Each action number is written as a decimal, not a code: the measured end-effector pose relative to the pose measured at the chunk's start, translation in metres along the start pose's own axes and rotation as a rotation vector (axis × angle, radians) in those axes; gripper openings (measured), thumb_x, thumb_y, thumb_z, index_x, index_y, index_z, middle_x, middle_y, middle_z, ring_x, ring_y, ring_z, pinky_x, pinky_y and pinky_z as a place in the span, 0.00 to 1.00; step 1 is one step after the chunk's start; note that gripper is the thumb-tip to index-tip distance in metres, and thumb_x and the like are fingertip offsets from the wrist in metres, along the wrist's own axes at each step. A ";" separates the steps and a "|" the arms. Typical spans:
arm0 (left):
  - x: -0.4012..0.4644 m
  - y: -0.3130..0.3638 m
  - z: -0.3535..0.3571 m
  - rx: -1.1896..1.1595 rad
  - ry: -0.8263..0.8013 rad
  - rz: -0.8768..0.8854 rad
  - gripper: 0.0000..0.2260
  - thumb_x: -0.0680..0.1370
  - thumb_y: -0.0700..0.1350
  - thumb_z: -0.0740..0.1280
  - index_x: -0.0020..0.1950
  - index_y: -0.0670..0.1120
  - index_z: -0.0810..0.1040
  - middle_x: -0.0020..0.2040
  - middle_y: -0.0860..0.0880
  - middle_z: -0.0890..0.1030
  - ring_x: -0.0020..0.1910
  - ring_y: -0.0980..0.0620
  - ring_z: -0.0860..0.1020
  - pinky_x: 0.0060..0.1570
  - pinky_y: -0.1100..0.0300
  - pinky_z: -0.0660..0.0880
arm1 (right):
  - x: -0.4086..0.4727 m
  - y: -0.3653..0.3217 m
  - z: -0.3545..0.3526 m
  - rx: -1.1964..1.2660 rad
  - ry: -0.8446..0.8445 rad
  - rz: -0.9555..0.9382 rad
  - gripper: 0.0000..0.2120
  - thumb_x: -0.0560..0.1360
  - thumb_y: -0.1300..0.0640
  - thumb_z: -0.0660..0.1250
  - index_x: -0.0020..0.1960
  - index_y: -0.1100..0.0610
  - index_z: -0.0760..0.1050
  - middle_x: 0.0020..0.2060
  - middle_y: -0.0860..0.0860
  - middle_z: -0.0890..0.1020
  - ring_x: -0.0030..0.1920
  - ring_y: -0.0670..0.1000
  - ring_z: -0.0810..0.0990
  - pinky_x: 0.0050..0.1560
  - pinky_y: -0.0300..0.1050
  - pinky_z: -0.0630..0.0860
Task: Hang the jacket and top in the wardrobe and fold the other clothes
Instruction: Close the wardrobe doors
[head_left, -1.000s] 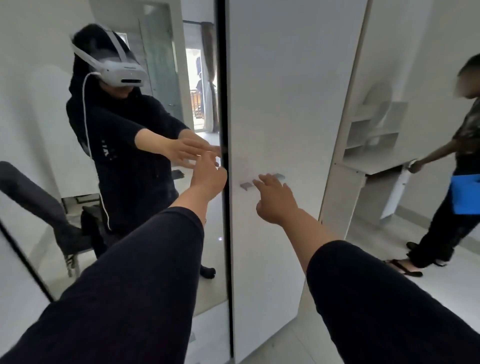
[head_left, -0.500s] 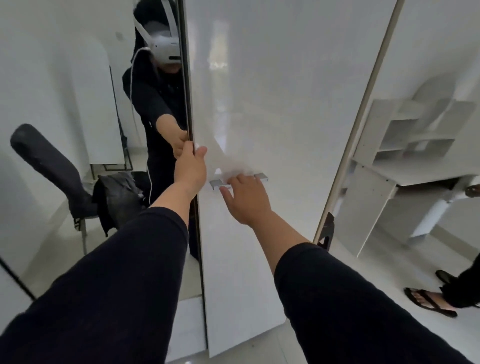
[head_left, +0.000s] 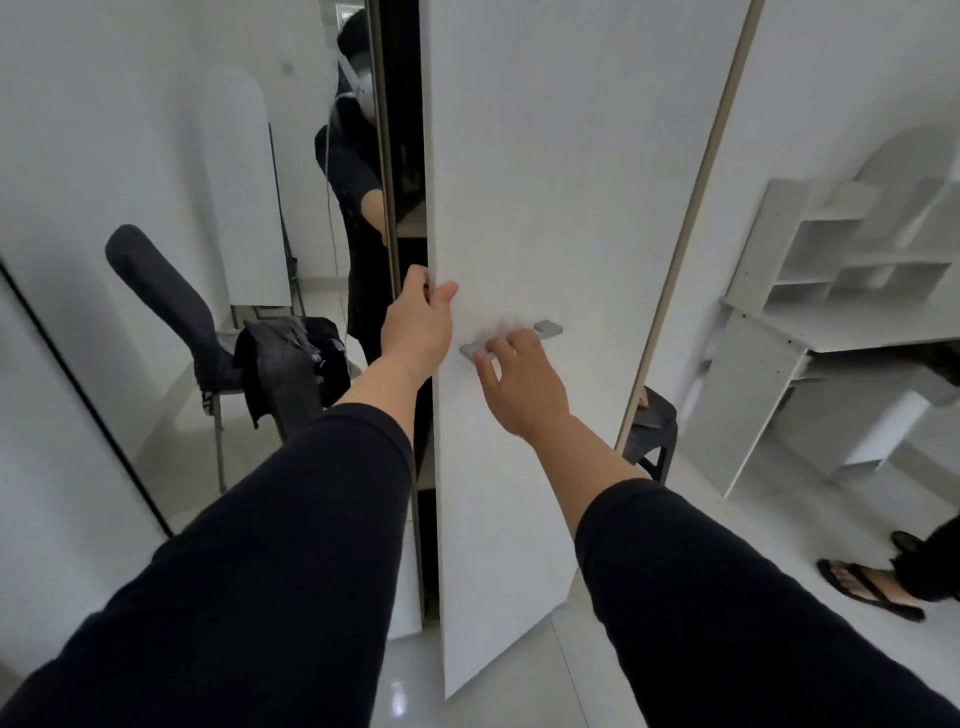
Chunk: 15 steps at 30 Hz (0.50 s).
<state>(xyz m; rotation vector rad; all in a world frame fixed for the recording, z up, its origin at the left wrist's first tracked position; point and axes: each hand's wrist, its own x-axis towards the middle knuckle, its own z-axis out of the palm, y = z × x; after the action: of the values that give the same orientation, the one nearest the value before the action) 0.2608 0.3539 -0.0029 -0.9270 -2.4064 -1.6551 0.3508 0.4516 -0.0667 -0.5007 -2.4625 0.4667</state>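
The wardrobe's white door (head_left: 545, 171) stands partly open in the middle of the view, with a dark gap (head_left: 402, 130) between its left edge and the mirrored door (head_left: 182, 156) beside it. The left hand (head_left: 418, 327) reaches forward on a nearly straight arm and grasps the white door's left edge, thumb lying on the front face and fingers curled round behind the edge, out of sight. The right hand (head_left: 522, 382) is stretched out at about the same height, palm toward the panel, its fingers hooked over the left part of the grey bar handle (head_left: 511, 338) fixed across the door; the grip there is blurred, so how tightly it clenches cannot be told. Both forearms are bare below dark sleeves (head_left: 291, 545) pushed up past the wrists. In the mirror, a dark chair (head_left: 166, 306) shows with a heap of dark clothes (head_left: 293, 358) draped over its seat; which garment is which cannot be told. To the right a white shelf unit (head_left: 857, 249) stands on a white surface (head_left: 852, 332), a dark stool (head_left: 652, 431) peeks out from behind the door's right edge, and another person's sandalled foot (head_left: 867, 587) rests on the pale tiled floor (head_left: 737, 499).
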 end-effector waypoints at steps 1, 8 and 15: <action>-0.013 0.006 0.002 0.026 0.010 0.012 0.10 0.82 0.52 0.56 0.52 0.45 0.65 0.36 0.53 0.71 0.35 0.52 0.70 0.32 0.58 0.65 | -0.011 0.003 -0.006 0.020 -0.009 0.014 0.18 0.82 0.49 0.50 0.65 0.56 0.70 0.66 0.52 0.69 0.74 0.52 0.58 0.69 0.55 0.65; -0.103 0.062 0.032 0.142 0.017 0.121 0.13 0.81 0.54 0.57 0.59 0.47 0.66 0.45 0.51 0.78 0.40 0.49 0.77 0.39 0.55 0.72 | -0.091 0.021 -0.077 -0.097 -0.164 0.164 0.31 0.73 0.67 0.57 0.74 0.51 0.57 0.77 0.46 0.51 0.72 0.52 0.63 0.75 0.58 0.51; -0.171 0.122 0.089 0.095 -0.030 0.143 0.11 0.79 0.55 0.61 0.55 0.49 0.68 0.46 0.51 0.78 0.42 0.50 0.77 0.40 0.57 0.75 | -0.144 0.073 -0.137 -0.083 -0.166 0.238 0.35 0.71 0.68 0.59 0.75 0.50 0.55 0.77 0.40 0.49 0.55 0.53 0.78 0.48 0.51 0.80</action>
<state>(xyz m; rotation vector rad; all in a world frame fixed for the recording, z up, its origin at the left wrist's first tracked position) 0.4863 0.3860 -0.0055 -1.0869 -2.3526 -1.4761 0.5610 0.4796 -0.0595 -0.8252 -2.6013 0.5211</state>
